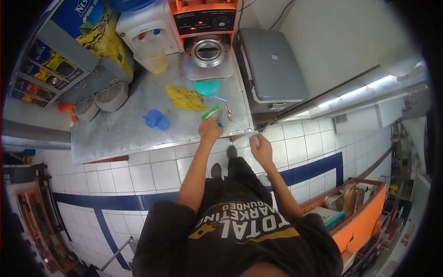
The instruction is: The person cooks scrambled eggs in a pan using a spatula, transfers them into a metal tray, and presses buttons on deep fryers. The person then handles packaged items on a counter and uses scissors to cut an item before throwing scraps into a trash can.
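Note:
My left hand (211,128) is closed at the front edge of the metal counter (124,134). A small blue thing (220,124) shows at its fingers, too small to name. Just beyond those fingers is a green and white item (211,112), perhaps a packet; whether I touch it is unclear. My right hand (261,148), also closed, is past the counter's right corner, with something whitish and blurred (253,135) at its fingertips. Near my left hand lie a brown wrapper-like strip (229,112), a blue and white strip (221,98), a yellow cloth (185,98) and a blue cup (156,120).
A teal lid (207,87) lies before the orange sealing machine (204,23). A clear pitcher (151,59) stands by the white water dispenser (150,27), with a drinks machine (87,60) farther left. A grey cooler box (273,64) flanks the counter. An orange crate (360,221) is behind me.

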